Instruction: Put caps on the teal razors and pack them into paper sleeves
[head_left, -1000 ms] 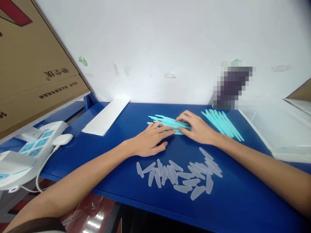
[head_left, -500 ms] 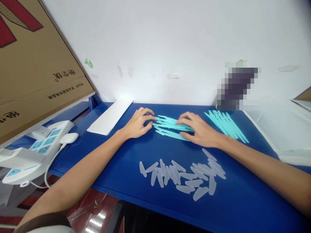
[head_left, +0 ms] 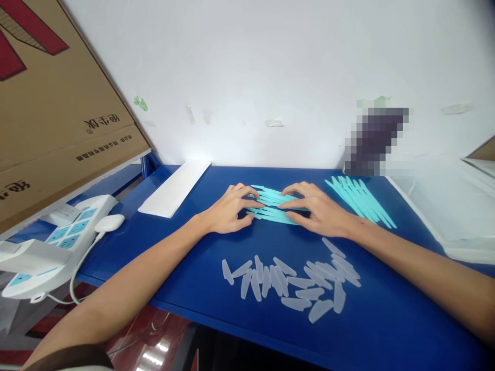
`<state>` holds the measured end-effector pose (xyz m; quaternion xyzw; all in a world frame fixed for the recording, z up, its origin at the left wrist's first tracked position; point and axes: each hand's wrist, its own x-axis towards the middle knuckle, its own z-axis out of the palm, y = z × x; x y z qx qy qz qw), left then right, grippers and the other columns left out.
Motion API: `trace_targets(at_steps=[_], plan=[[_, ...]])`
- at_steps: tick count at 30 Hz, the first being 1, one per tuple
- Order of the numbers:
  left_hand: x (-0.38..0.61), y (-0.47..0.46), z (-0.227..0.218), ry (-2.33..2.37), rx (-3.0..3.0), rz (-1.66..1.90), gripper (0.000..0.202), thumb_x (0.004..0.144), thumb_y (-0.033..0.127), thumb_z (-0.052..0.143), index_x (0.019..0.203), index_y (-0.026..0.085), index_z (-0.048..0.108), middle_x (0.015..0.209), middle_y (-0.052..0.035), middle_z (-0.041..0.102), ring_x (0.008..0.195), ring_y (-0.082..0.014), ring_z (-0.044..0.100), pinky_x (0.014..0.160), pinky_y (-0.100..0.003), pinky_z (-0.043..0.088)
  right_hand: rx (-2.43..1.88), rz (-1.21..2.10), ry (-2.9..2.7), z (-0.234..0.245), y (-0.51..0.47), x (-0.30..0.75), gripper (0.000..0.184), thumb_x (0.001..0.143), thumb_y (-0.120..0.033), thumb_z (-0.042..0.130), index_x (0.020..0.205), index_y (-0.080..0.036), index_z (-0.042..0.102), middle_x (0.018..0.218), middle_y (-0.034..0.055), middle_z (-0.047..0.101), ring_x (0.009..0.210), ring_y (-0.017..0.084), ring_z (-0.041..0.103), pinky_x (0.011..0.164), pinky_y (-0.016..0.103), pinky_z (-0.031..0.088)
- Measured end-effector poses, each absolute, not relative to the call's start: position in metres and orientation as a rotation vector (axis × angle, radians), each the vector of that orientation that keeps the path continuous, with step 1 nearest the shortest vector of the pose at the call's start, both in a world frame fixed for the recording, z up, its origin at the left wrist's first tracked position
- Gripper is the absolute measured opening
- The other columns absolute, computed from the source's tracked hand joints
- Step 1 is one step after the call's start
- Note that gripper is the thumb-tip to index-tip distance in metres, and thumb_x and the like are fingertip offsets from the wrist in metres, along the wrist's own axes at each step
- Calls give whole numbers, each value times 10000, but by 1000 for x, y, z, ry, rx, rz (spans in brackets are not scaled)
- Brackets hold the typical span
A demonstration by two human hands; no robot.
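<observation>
The left hand (head_left: 231, 210) and right hand (head_left: 319, 210) face each other across the desk (head_left: 185, 283), fingers spread and curved, thumbs apart from the forefingers; neither closes around anything. Between them lies a loose bundle of turquoise sticks (head_left: 273, 213), its long axis running from one hand to the other, dipping slightly rightward. The left fingertips touch one end and the right fingers lie over the other, so both hands are about equally near. The sticks look like smooth, matte plastic, slim, with narrowed, notched tips.

Just beyond the right hand, a second turquoise bundle (head_left: 361, 203) lies slantwise. Nearer the person, translucent frosted pieces (head_left: 279, 280), flat and tapered, are scattered, some overlapping. Left of the left hand rests a long, flat white slab (head_left: 176, 188); farther left are a glossy power strip (head_left: 73, 226) and a printed cardboard box (head_left: 50, 103).
</observation>
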<state>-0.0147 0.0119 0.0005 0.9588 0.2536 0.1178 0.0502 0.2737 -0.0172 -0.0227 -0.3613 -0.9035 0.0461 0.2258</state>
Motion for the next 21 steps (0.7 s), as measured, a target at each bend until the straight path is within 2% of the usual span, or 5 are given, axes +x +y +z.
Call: trace_targets(at_steps=[7, 12, 15, 21], plan=[[-16, 14, 1, 791, 2894, 419, 412, 948, 315, 509, 1328, 229, 642, 1306, -116, 549, 1157, -303, 497, 969, -492, 396, -1020, 152, -2511, -19, -19, 272, 379, 990, -441, 495, 1243, -292, 735, 1334, 129, 601, 1181, 331, 545, 956, 566, 432], [-21, 17, 0, 829, 2892, 410, 408, 952, 326, 502, 1322, 241, 650, 1294, -112, 543, 1137, -303, 494, 957, -498, 403, -1000, 158, -2521, -18, -19, 271, 383, 990, -465, 494, 1242, -310, 738, 1351, 127, 601, 1206, 347, 533, 948, 574, 423], [-20, 17, 0, 821, 2908, 401, 380, 952, 328, 504, 1276, 242, 684, 1287, -113, 542, 1129, -306, 500, 958, -505, 400, -981, 153, -2531, -18, -20, 272, 402, 999, -470, 474, 1310, -338, 691, 1355, 117, 597, 1208, 340, 533, 948, 563, 420], [-21, 18, 4, 829, 2935, 356, 338, 967, 365, 528, 1210, 252, 733, 1285, -109, 546, 1155, -308, 506, 959, -500, 392, -1032, 97, -2499, -17, -22, 272, 418, 1018, -450, 427, 1256, -260, 713, 1296, 142, 611, 1171, 327, 550, 945, 541, 420]])
